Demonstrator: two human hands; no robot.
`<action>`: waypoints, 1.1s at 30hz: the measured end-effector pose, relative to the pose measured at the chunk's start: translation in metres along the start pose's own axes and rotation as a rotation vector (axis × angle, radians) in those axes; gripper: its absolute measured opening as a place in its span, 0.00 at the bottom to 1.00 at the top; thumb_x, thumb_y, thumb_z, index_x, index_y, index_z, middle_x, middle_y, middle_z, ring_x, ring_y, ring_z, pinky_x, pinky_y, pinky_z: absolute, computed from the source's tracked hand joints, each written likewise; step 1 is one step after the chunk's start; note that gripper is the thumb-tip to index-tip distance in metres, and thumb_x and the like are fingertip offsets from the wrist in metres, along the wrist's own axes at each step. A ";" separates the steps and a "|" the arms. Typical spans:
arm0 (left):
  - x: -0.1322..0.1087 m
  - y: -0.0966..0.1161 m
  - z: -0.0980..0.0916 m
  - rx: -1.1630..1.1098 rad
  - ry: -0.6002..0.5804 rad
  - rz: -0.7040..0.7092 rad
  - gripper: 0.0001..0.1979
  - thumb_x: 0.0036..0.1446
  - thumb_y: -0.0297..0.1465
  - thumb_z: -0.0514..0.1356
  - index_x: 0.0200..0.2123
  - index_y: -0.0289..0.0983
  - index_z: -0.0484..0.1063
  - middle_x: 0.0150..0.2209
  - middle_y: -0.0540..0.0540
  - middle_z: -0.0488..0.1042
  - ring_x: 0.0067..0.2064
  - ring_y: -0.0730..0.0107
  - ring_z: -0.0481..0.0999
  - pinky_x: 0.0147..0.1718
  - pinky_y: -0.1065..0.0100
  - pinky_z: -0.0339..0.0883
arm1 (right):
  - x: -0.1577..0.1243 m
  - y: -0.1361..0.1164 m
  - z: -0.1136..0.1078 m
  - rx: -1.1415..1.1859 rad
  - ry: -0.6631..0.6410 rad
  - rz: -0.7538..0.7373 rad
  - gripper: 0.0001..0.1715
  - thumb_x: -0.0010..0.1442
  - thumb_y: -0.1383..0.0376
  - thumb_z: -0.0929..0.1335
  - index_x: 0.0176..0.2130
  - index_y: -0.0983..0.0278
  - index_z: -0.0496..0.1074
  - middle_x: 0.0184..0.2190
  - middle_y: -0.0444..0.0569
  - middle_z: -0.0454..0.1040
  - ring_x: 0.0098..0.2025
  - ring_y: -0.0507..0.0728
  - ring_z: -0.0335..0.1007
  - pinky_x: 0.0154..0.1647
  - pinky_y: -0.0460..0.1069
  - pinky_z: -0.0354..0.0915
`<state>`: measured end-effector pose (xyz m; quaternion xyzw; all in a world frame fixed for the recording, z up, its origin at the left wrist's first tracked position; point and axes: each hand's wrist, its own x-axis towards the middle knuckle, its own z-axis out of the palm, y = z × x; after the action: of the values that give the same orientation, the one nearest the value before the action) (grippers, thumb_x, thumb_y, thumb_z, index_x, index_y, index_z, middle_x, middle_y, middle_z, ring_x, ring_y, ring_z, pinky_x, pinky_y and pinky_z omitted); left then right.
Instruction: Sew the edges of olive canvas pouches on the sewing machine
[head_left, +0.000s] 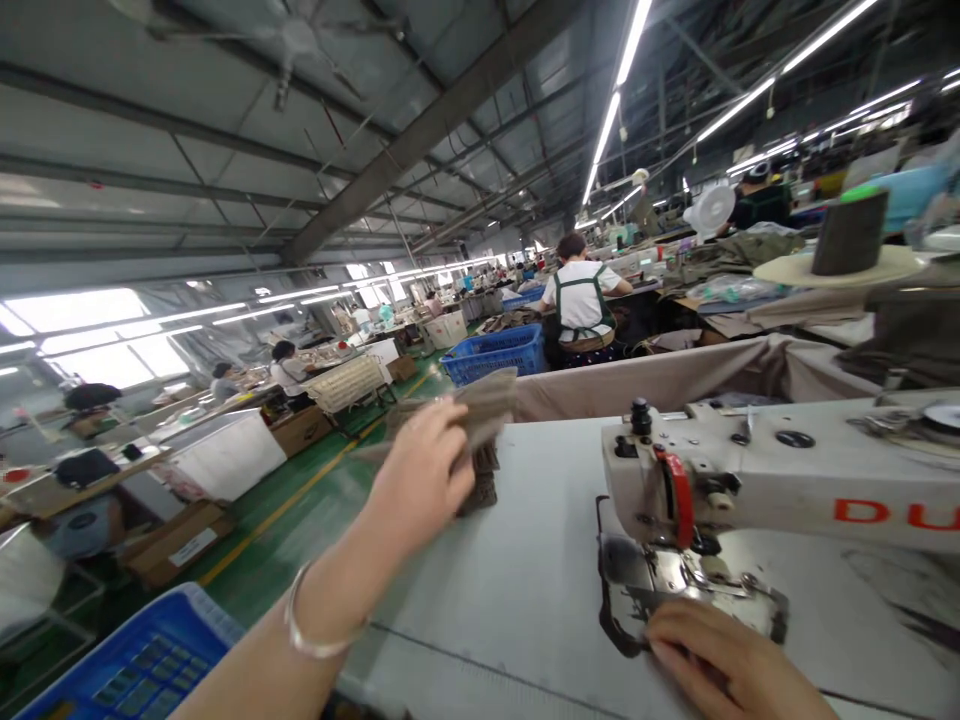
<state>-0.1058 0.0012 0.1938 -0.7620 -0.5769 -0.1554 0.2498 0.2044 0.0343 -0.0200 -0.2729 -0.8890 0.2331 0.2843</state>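
Above the sewing table's far edge, the left hand pinches a limp taupe fabric piece, its long axis running sideways, left of the machine head. The right hand, fingers together and nearer the machine, rests by the presser-foot plate.

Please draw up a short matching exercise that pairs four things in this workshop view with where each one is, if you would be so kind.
Things:
1. Metal bangle
2. Grey-brown fabric
3. Red lettering
4. Blue plastic crate

Places:
A. Beyond the far edge of the white worktable
B. Pinched in the left hand
C. On the arm of the white sewing machine
D. Around the left wrist

Pairs: 1-D, 2-B, 3-C, 4-A.
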 end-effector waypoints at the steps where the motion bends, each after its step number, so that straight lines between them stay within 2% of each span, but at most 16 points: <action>1: -0.019 0.024 0.006 -0.089 -0.141 0.058 0.03 0.57 0.28 0.60 0.31 0.37 0.71 0.56 0.40 0.69 0.62 0.50 0.62 0.61 0.50 0.54 | 0.001 -0.007 -0.004 0.025 -0.012 0.031 0.14 0.68 0.61 0.61 0.43 0.58 0.75 0.42 0.51 0.76 0.45 0.57 0.73 0.47 0.50 0.69; 4: -0.077 0.083 0.041 -0.374 -0.524 0.080 0.15 0.49 0.44 0.68 0.29 0.38 0.73 0.45 0.42 0.77 0.48 0.51 0.75 0.50 0.54 0.67 | 0.002 -0.025 -0.011 0.039 -0.044 0.104 0.17 0.70 0.59 0.59 0.43 0.58 0.75 0.45 0.51 0.74 0.48 0.59 0.70 0.51 0.54 0.66; 5: -0.091 0.096 0.055 -0.437 -0.571 0.048 0.14 0.52 0.43 0.66 0.31 0.38 0.74 0.43 0.43 0.78 0.46 0.54 0.76 0.47 0.57 0.68 | 0.002 -0.029 -0.010 0.013 -0.051 0.129 0.15 0.69 0.59 0.61 0.43 0.58 0.76 0.45 0.51 0.74 0.48 0.60 0.69 0.51 0.55 0.65; 7: -0.107 0.112 0.084 -0.479 -0.526 -0.043 0.11 0.59 0.36 0.63 0.43 0.38 0.74 0.48 0.43 0.76 0.50 0.56 0.73 0.51 0.57 0.66 | 0.001 -0.034 -0.005 -0.066 -0.056 0.174 0.09 0.63 0.60 0.67 0.43 0.58 0.76 0.46 0.50 0.73 0.49 0.62 0.67 0.52 0.58 0.63; 9: -0.108 0.118 0.107 -0.502 -0.454 -0.099 0.19 0.58 0.32 0.63 0.53 0.39 0.70 0.55 0.43 0.71 0.56 0.54 0.68 0.56 0.54 0.60 | -0.004 -0.034 0.004 -0.134 -0.047 0.203 0.12 0.59 0.64 0.70 0.44 0.57 0.75 0.48 0.50 0.71 0.50 0.64 0.65 0.53 0.61 0.61; 12: -0.098 0.114 0.130 -0.546 -0.401 -0.160 0.25 0.55 0.35 0.66 0.55 0.41 0.69 0.55 0.43 0.70 0.57 0.52 0.66 0.57 0.52 0.58 | -0.012 -0.034 0.014 -0.174 -0.024 0.201 0.16 0.60 0.66 0.68 0.49 0.57 0.73 0.51 0.50 0.70 0.52 0.64 0.63 0.54 0.61 0.59; 15: -0.088 0.104 0.138 -0.559 -0.391 -0.209 0.22 0.54 0.36 0.66 0.52 0.39 0.71 0.49 0.42 0.71 0.51 0.54 0.69 0.52 0.54 0.62 | -0.018 -0.038 0.017 -0.183 -0.010 0.190 0.19 0.62 0.66 0.66 0.52 0.56 0.71 0.52 0.50 0.70 0.52 0.64 0.62 0.54 0.62 0.58; 17: -0.085 0.100 0.137 -0.564 -0.396 -0.223 0.18 0.52 0.36 0.67 0.46 0.38 0.74 0.43 0.43 0.71 0.47 0.55 0.69 0.49 0.55 0.63 | -0.019 -0.043 0.016 -0.167 -0.007 0.197 0.17 0.62 0.65 0.66 0.51 0.55 0.71 0.50 0.49 0.70 0.51 0.63 0.62 0.54 0.62 0.58; 19: -0.083 0.101 0.132 -0.582 -0.410 -0.208 0.09 0.52 0.32 0.67 0.37 0.38 0.76 0.39 0.45 0.71 0.45 0.56 0.69 0.47 0.57 0.62 | -0.018 -0.049 0.015 -0.132 -0.002 0.213 0.13 0.63 0.62 0.67 0.48 0.55 0.73 0.48 0.48 0.71 0.51 0.63 0.63 0.55 0.62 0.57; 22: -0.084 0.108 0.115 -0.628 -0.438 -0.171 0.01 0.54 0.27 0.63 0.31 0.37 0.73 0.35 0.47 0.71 0.41 0.61 0.70 0.43 0.62 0.63 | -0.016 -0.056 0.012 -0.052 0.027 0.240 0.08 0.63 0.60 0.68 0.42 0.57 0.74 0.50 0.48 0.70 0.53 0.63 0.61 0.57 0.61 0.56; 25: -0.087 0.116 0.090 -0.874 -0.464 -0.284 0.02 0.59 0.27 0.58 0.36 0.38 0.70 0.35 0.49 0.72 0.37 0.66 0.72 0.38 0.67 0.64 | -0.016 -0.064 0.003 0.079 0.093 0.239 0.07 0.65 0.61 0.65 0.39 0.59 0.73 0.54 0.50 0.67 0.58 0.62 0.58 0.59 0.60 0.55; 28: -0.090 0.121 0.067 -1.259 -0.469 -0.479 0.12 0.57 0.30 0.61 0.46 0.38 0.69 0.38 0.48 0.74 0.40 0.65 0.74 0.40 0.68 0.65 | -0.017 -0.074 -0.011 0.209 0.147 0.220 0.08 0.65 0.61 0.65 0.35 0.60 0.73 0.55 0.50 0.67 0.58 0.62 0.59 0.59 0.58 0.57; 30: -0.091 0.125 0.056 -1.341 -0.456 -0.524 0.15 0.53 0.32 0.65 0.45 0.38 0.72 0.37 0.48 0.75 0.39 0.64 0.74 0.38 0.69 0.66 | -0.017 -0.082 -0.021 0.292 0.130 0.223 0.08 0.64 0.61 0.66 0.33 0.60 0.72 0.50 0.49 0.71 0.54 0.60 0.64 0.55 0.55 0.61; 33: -0.092 0.131 0.046 -1.299 -0.447 -0.568 0.07 0.54 0.33 0.64 0.35 0.36 0.77 0.32 0.47 0.75 0.36 0.65 0.73 0.35 0.70 0.66 | -0.016 -0.092 -0.030 0.374 0.102 0.249 0.07 0.63 0.63 0.66 0.32 0.60 0.71 0.40 0.46 0.75 0.44 0.56 0.71 0.47 0.49 0.65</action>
<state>-0.0088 -0.0748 0.0809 -0.5914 -0.5806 -0.3651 -0.4242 0.2023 -0.0364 0.0485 -0.3345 -0.7741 0.4132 0.3437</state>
